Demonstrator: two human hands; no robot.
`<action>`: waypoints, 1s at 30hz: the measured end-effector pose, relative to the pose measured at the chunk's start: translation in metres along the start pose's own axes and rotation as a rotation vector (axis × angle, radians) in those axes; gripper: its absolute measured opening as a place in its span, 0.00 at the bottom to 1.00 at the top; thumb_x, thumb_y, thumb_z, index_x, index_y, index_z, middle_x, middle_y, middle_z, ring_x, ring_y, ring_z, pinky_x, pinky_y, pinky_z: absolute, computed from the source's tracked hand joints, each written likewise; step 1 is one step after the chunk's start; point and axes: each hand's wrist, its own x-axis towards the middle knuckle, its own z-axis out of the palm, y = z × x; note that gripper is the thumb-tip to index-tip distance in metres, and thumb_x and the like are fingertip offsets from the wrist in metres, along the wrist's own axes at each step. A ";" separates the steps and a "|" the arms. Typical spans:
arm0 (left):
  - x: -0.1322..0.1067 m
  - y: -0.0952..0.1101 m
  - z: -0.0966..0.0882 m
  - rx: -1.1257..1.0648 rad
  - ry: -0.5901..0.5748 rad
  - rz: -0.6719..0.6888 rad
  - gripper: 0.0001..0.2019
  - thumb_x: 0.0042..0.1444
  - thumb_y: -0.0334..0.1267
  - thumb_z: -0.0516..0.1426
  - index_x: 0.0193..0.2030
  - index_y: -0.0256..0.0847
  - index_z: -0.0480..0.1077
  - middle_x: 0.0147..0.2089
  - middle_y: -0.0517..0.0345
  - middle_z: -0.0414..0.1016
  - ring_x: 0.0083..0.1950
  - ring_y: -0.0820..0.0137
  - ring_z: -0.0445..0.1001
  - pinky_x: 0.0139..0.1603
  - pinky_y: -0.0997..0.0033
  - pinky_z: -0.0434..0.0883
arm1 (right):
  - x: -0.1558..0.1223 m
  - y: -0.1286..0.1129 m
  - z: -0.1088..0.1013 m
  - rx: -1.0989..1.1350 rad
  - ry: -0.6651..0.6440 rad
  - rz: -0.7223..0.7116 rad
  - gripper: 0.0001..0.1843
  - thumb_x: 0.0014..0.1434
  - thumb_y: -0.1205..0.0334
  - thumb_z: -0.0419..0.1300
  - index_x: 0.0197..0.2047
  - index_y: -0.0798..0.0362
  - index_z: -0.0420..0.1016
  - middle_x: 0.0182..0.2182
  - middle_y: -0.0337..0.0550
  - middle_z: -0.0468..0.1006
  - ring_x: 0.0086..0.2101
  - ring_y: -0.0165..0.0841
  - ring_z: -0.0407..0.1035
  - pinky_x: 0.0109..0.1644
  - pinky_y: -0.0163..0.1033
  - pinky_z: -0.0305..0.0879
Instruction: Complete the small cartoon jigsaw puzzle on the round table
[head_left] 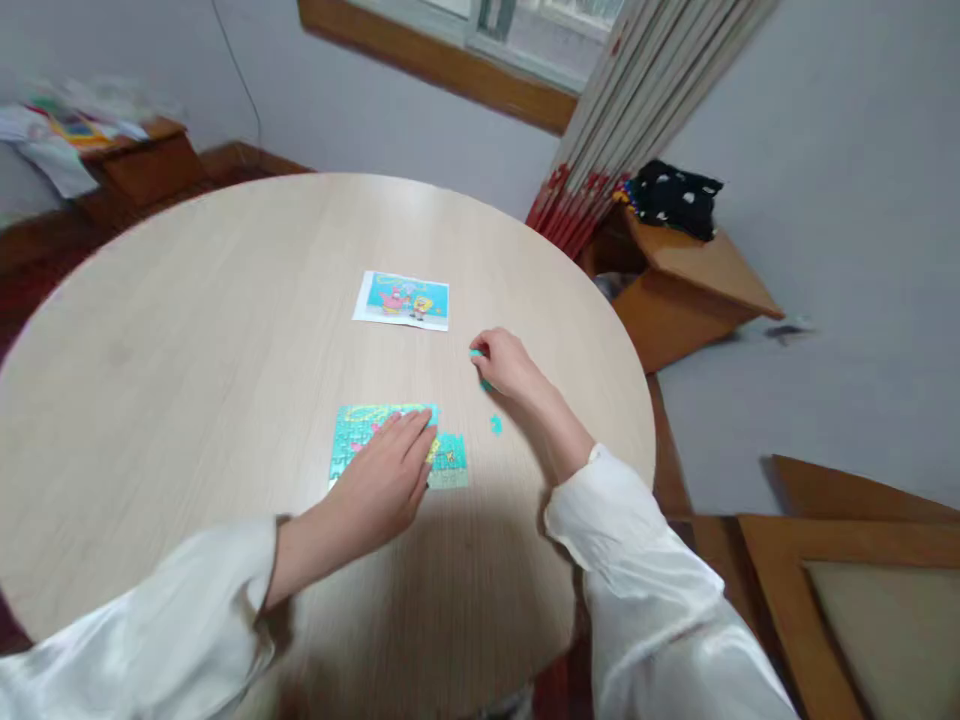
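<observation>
A jigsaw puzzle (pixel 349 432) in teal, pink and yellow lies on the round table, its upper right part showing a gap. My left hand (pixel 390 465) rests flat over its middle with the fingers stretched out, covering much of the picture. To the right of the puzzle, my right hand (pixel 504 362) pinches a small teal puzzle piece (pixel 475 352) between thumb and fingers. Another teal piece shows just beneath that hand. A loose puzzle piece (pixel 496 425) sits between the puzzle and my right forearm.
Beyond the puzzle lies a printed picture sheet (pixel 409 300) with cartoon figures on blue. The pale round table (pixel 187 330) stretches widely to the left. A wooden stool (pixel 690 280) with a black patterned cloth (pixel 675 198) stands at the right, near the curtain (pixel 637 90).
</observation>
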 end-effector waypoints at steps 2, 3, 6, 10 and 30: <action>0.000 0.000 -0.001 0.005 0.004 -0.008 0.21 0.65 0.32 0.42 0.57 0.25 0.68 0.63 0.32 0.68 0.64 0.50 0.67 0.64 0.42 0.65 | -0.003 0.001 0.000 0.013 0.007 -0.061 0.08 0.58 0.75 0.59 0.40 0.59 0.77 0.39 0.53 0.78 0.42 0.39 0.71 0.50 0.44 0.65; 0.000 0.000 -0.002 0.009 0.004 -0.011 0.21 0.65 0.32 0.42 0.57 0.25 0.68 0.63 0.33 0.68 0.64 0.50 0.67 0.65 0.41 0.64 | -0.005 0.001 0.001 0.027 0.012 -0.085 0.08 0.58 0.75 0.58 0.39 0.59 0.77 0.39 0.53 0.78 0.42 0.38 0.71 0.50 0.44 0.65; 0.001 0.000 -0.003 0.033 -0.009 -0.014 0.21 0.65 0.32 0.42 0.58 0.25 0.67 0.63 0.32 0.68 0.64 0.50 0.67 0.65 0.42 0.63 | -0.010 0.002 0.002 0.102 0.038 -0.132 0.08 0.58 0.74 0.58 0.39 0.57 0.76 0.38 0.50 0.79 0.41 0.37 0.71 0.50 0.44 0.66; 0.000 -0.001 -0.002 0.050 -0.021 -0.018 0.21 0.65 0.33 0.43 0.58 0.24 0.67 0.62 0.32 0.68 0.64 0.51 0.67 0.65 0.44 0.63 | -0.024 0.000 0.001 0.289 0.018 -0.144 0.09 0.57 0.73 0.60 0.41 0.55 0.76 0.39 0.47 0.79 0.39 0.35 0.72 0.48 0.43 0.67; -0.002 -0.003 0.002 0.023 -0.003 -0.023 0.20 0.65 0.33 0.45 0.59 0.26 0.65 0.64 0.32 0.67 0.65 0.52 0.66 0.64 0.46 0.64 | -0.081 -0.032 -0.005 0.350 -0.197 -0.389 0.10 0.57 0.76 0.57 0.37 0.54 0.75 0.37 0.44 0.78 0.39 0.32 0.71 0.46 0.39 0.66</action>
